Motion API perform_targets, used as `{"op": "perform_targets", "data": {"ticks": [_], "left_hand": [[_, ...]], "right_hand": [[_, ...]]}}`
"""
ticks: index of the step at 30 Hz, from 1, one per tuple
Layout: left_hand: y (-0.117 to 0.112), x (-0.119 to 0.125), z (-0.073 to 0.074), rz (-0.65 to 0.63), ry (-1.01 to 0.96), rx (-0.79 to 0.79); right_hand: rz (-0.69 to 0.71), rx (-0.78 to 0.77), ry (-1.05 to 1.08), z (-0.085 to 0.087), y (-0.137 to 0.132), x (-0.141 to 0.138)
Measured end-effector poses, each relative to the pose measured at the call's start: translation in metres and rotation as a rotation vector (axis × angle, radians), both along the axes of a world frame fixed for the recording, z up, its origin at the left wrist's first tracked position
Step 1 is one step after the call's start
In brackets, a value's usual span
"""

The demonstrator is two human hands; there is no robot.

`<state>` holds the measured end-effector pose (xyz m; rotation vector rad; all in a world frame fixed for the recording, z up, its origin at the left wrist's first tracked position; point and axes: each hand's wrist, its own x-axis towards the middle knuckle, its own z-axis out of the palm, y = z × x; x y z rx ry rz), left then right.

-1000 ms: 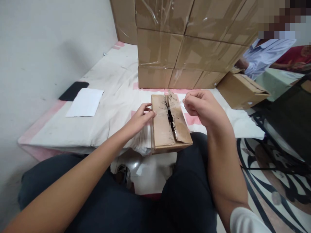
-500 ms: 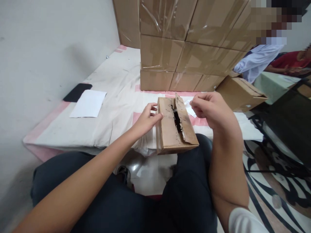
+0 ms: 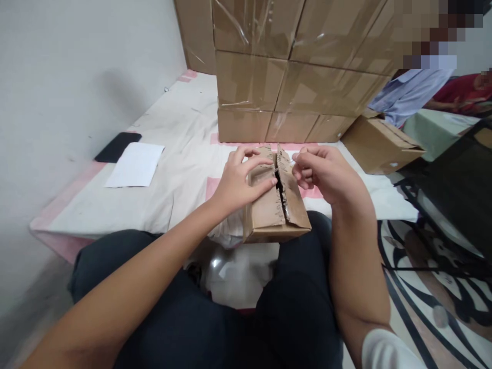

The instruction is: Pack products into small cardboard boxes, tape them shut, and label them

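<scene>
A small, oblong brown cardboard box [image 3: 263, 212] sits at the near edge of the tabletop [image 3: 184, 133], which is covered in white and pink cloth. Its near end juts past that edge, close to the person's right knee. A ragged, torn seam runs lengthwise along its top, dark in the gap, with the right flap lifted a little at the far end.

The left hand [image 3: 242, 179] lies over the box's left flap, its fingers spread and arched, the thumb tip beside the torn seam. The right hand [image 3: 319, 169] is raised just beyond the right flap, its fingers curled and the thumb close to the forefinger as if pinching. Something pale shows by those fingertips, but it is too small to name, and I cannot tell whether it is gripped.

The step in hand looks to be work on the torn top seam, the left hand steadying the box and the right working at the flap side. Continuing would call for steady left-hand pressure, since the box overhangs the edge, and a light right-hand grip so that the frayed cardboard tears no further.

Behind the box rises a stack of brown, clear-taped cartons [image 3: 253, 82]; a plain white paper sheet [image 3: 134, 164] lies well to the left.
</scene>
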<state>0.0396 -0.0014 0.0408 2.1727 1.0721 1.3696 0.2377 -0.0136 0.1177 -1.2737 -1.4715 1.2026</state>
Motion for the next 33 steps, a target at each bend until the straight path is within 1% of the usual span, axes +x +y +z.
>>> {"op": "perform_targets", "data": {"ticks": [2,6,9,12,16,21,24,27,29,33], "left_hand": [[0.000,0.003,0.006,0.040,0.097,0.099],[-0.005,0.006,0.014,0.166,0.280,0.212],[-0.009,0.004,0.014,0.244,0.343,0.299],[-0.009,0.004,0.012,0.283,0.362,0.338],[-0.010,0.005,0.014,0.289,0.358,0.341],[-0.011,0.010,0.022,0.270,0.356,0.328],[-0.010,0.012,0.024,0.270,0.354,0.332],[-0.008,0.013,0.023,0.279,0.365,0.355],[-0.008,0.015,0.022,0.284,0.361,0.356],[-0.008,0.017,0.023,0.260,0.332,0.310]], "right_hand": [[-0.005,-0.015,0.003,0.000,-0.001,-0.001],[0.014,-0.006,0.061,0.000,-0.001,-0.005],[0.019,-0.016,0.088,-0.001,0.000,-0.006],[0.012,-0.017,0.091,-0.001,0.001,-0.005],[0.027,-0.015,0.093,0.001,-0.001,-0.005],[0.059,-0.032,0.118,0.004,-0.004,-0.008],[0.061,-0.030,0.117,0.004,-0.004,-0.007],[0.036,-0.008,0.074,0.004,-0.003,-0.002],[0.002,0.035,0.026,0.003,-0.003,0.001],[-0.095,0.112,-0.069,0.002,-0.003,0.005]]}}
